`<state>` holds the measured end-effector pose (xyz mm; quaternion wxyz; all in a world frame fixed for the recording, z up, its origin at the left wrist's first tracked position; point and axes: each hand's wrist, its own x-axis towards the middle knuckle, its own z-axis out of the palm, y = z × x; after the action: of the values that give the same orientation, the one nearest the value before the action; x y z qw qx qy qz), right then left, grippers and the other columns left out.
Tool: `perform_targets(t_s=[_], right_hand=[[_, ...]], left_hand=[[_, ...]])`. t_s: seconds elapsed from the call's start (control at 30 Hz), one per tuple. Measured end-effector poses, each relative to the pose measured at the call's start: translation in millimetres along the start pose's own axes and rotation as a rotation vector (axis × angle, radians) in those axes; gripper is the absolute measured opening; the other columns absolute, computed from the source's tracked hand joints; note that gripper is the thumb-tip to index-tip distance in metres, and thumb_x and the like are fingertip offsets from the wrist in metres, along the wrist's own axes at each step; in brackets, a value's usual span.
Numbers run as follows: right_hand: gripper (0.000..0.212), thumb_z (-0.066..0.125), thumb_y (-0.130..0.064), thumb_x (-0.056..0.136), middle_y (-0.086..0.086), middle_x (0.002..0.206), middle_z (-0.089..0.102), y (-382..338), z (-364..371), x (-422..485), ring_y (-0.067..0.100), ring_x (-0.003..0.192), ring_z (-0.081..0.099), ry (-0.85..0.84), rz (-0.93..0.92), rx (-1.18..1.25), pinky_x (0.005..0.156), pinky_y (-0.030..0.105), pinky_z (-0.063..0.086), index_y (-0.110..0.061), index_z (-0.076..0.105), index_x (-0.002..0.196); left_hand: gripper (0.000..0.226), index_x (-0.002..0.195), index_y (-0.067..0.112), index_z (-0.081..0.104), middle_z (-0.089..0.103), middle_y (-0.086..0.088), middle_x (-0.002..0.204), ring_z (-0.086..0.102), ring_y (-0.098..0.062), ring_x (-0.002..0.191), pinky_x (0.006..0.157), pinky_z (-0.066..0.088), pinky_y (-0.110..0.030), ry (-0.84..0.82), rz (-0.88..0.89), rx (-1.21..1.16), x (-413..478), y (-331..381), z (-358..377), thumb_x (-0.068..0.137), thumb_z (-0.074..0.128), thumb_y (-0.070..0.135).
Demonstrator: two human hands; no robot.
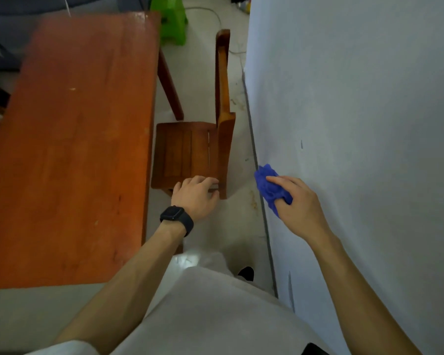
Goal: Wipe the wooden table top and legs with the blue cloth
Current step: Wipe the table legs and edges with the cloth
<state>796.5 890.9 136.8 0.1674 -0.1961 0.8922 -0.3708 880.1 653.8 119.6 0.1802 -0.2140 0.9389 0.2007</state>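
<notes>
The wooden table (75,139) has a reddish-orange top that fills the left half of the view; one of its legs (170,85) slants down at the far right side. My right hand (299,201) is shut on the crumpled blue cloth (269,188), held in the air near the wall, well to the right of the table. My left hand (195,194), with a black watch on its wrist, grips the near edge of a small wooden chair (187,155) that stands beside the table.
A pale wall (356,124) runs along the right, leaving a narrow strip of floor between it and the chair. A green plastic stool (169,20) stands on the floor beyond the table's far corner. A cable lies on the floor near it.
</notes>
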Motion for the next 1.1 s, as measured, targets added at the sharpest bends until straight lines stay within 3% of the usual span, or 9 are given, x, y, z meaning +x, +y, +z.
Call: perform_targets(t_s=[0.23,0.4,0.63,0.83,0.97,1.1], right_hand=[[0.049,0.057,-0.004,0.088,-0.003,0.130,0.057,-3.7,11.9,53.1,0.013,0.112,0.056,-0.078,0.037,-0.015,0.094,0.021,0.043,-0.027,0.062,0.130],[0.049,0.056,-0.002,0.088,0.000,0.129,0.058,-13.0,12.4,97.3,0.017,0.113,0.057,-0.064,0.083,-0.029,0.097,0.029,0.046,-0.027,0.062,0.130],[0.045,0.055,-0.010,0.094,0.001,0.126,0.057,-51.4,-1.1,194.8,0.013,0.105,0.053,0.041,0.055,-0.094,0.087,0.021,0.038,-0.028,0.055,0.135],[0.045,0.055,-0.007,0.095,-0.002,0.121,0.053,-81.8,-8.6,268.9,0.008,0.102,0.048,0.096,-0.016,-0.064,0.074,0.000,0.034,-0.022,0.054,0.138],[0.044,0.055,-0.006,0.095,0.006,0.127,0.055,-92.3,-5.8,327.4,0.011,0.104,0.049,0.075,-0.063,-0.065,0.087,0.012,0.038,-0.017,0.054,0.138],[0.046,0.054,-0.005,0.094,0.006,0.131,0.057,-89.5,7.7,410.3,0.022,0.112,0.056,-0.007,0.036,0.009,0.089,0.026,0.044,-0.020,0.053,0.137]], left_hand=[[0.042,0.138,0.042,0.043,0.046,0.003,0.145,0.038,-0.027,0.136,0.114,0.023,-0.053,-0.060,-0.074,-0.015,44.6,-19.8,0.1,0.097,0.043,0.047],[0.042,0.135,0.040,0.046,0.051,0.002,0.140,0.045,-0.026,0.129,0.110,0.031,-0.051,-0.041,-0.071,-0.067,84.0,-33.6,-18.1,0.095,0.041,0.049],[0.043,0.137,0.037,0.046,0.051,0.001,0.141,0.044,-0.028,0.130,0.110,0.031,-0.053,0.010,-0.060,-0.109,144.0,-42.3,-62.6,0.096,0.040,0.048],[0.043,0.132,0.038,0.051,0.056,0.003,0.135,0.049,-0.024,0.125,0.107,0.036,-0.050,0.066,-0.093,-0.232,181.2,-43.5,-76.4,0.098,0.027,0.052],[0.047,0.129,0.035,0.055,0.058,0.003,0.132,0.052,-0.023,0.121,0.104,0.038,-0.052,0.124,-0.092,-0.292,208.5,-31.6,-89.6,0.099,0.023,0.051],[0.060,0.129,0.035,0.053,0.057,0.004,0.133,0.050,-0.022,0.124,0.106,0.035,-0.054,0.115,-0.105,-0.376,246.1,-12.7,-105.0,0.093,0.015,0.064]])
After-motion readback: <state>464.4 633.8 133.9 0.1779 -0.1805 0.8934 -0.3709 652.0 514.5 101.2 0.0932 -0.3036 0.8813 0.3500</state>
